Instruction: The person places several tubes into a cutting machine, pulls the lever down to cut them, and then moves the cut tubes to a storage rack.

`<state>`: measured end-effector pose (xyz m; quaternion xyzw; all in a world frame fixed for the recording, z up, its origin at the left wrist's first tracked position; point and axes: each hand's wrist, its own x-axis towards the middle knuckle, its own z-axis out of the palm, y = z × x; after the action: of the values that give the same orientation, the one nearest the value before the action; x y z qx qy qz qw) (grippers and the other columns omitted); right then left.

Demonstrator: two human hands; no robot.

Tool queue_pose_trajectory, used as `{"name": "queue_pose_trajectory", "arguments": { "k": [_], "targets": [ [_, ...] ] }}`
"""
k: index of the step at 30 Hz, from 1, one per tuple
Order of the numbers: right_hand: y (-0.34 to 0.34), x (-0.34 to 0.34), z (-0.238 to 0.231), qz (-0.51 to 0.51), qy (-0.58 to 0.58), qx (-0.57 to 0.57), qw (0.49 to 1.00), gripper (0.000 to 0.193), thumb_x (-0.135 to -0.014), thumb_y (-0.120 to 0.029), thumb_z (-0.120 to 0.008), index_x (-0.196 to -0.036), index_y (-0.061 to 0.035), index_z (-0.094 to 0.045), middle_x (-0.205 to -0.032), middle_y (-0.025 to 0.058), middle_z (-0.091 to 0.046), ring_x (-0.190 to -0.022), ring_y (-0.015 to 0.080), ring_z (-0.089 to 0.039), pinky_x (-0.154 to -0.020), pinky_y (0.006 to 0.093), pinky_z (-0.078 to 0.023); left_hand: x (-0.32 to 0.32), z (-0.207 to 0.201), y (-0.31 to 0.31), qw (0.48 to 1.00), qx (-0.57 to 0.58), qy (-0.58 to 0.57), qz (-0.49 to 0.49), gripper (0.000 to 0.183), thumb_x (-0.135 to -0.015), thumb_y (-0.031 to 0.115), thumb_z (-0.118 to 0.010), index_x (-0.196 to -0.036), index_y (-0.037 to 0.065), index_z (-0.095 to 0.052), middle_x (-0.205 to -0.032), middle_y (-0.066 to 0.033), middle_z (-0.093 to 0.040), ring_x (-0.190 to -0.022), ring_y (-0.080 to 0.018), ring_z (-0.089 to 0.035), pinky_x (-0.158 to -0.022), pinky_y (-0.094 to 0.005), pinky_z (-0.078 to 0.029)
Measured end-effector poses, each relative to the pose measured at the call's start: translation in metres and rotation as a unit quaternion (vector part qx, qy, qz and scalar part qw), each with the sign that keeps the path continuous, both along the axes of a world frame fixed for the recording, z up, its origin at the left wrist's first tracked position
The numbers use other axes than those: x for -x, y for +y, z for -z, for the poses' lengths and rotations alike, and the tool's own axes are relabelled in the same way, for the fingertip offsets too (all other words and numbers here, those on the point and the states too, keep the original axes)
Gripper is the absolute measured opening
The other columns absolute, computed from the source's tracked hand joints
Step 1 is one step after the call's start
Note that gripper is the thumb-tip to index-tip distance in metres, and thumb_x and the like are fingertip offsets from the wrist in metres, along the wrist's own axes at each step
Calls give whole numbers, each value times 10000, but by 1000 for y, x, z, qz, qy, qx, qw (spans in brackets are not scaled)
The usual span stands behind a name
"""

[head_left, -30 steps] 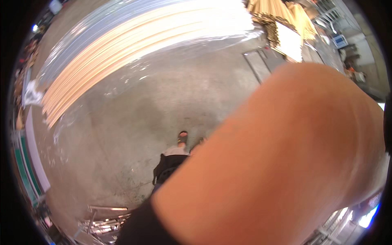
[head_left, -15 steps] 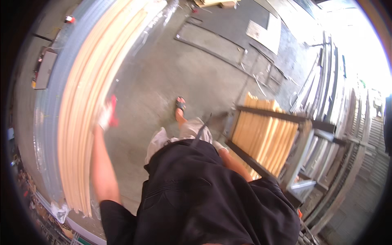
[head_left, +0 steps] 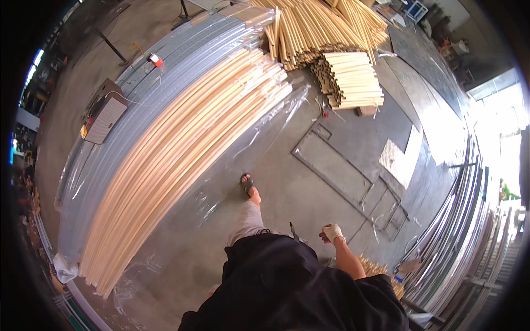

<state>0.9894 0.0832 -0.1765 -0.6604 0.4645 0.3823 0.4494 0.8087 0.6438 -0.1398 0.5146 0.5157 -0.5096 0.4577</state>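
My right hand (head_left: pixel 333 233), in a pale glove or wrap that leaves the fingertips bare, hangs in front of my right side. Its fingers are curled in, and nothing shows in them. A thin dark metal frame (head_left: pixel 331 172) lies on the floor ahead of it. My left hand is out of view. To my left runs a long stack of pale wood-coloured strips (head_left: pixel 182 144), partly under clear plastic film.
Beyond the strips lie grey lengths (head_left: pixel 124 132) in plastic, with a grey box (head_left: pixel 107 117) on them. Brown tubes (head_left: pixel 314 30) and a shorter stack of lengths (head_left: pixel 353 80) stand far ahead. Metal bars (head_left: pixel 452 220) line the right. Loose film (head_left: pixel 265 129) trails on the floor.
My body has moved forward along the stack. My left hand, earlier beside the strips with something red, has left view. My right hand has come forward, away from the rack of yellowish lengths.
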Motion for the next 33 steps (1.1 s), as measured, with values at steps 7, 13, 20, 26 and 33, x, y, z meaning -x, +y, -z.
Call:
{"name": "queue_pose_trajectory", "arguments": {
  "k": [7,13,20,26,33],
  "targets": [
    [12,-227,8,-159,-57,67,983,242,-859,-233,-574,-950,-61,-718,-791,55,-733,-605,159,-652,-521,308,-489,-338,11,-3,950,-65,-285,-113,289,-1003,273,-499,-1140,40,-603,-910,-92,-668,-659,-200,-666,-556,-360,-574],
    [19,-451,13,-263,-146,105,948,272,-828,-247,-579,-854,-20,-728,-705,74,-727,-633,143,-680,-624,291,-533,-531,-31,-19,889,-70,-410,-189,343,-1005,309,-549,-1232,55,-590,-940,-93,-671,-730,-187,-674,-592,-324,-572],
    [13,-698,137,-461,-31,55,885,224,-786,-250,-613,-858,-86,-746,-756,71,-738,-733,205,-706,-700,362,-537,-480,19,-124,905,-173,-170,-349,417,-978,341,-585,-1279,62,-514,-956,-119,-658,-756,-231,-671,-617,-349,-585],
    [27,-874,353,-343,-187,81,917,307,-784,-233,-632,-1004,-47,-739,-926,158,-742,-880,288,-714,-805,367,-542,-408,-25,-242,990,-8,138,-30,502,-943,317,-612,-1334,12,-538,-1125,-142,-670,-1006,-267,-637,-928,-370,-489],
    [58,-952,541,-370,-247,182,877,309,-799,-104,-575,-1078,-21,-677,-970,202,-698,-938,373,-671,-836,423,-527,-575,-13,-284,944,-92,196,-250,477,-986,428,-543,-1343,113,-564,-1036,-89,-669,-846,-165,-600,-780,-327,-514]
  ]
}}
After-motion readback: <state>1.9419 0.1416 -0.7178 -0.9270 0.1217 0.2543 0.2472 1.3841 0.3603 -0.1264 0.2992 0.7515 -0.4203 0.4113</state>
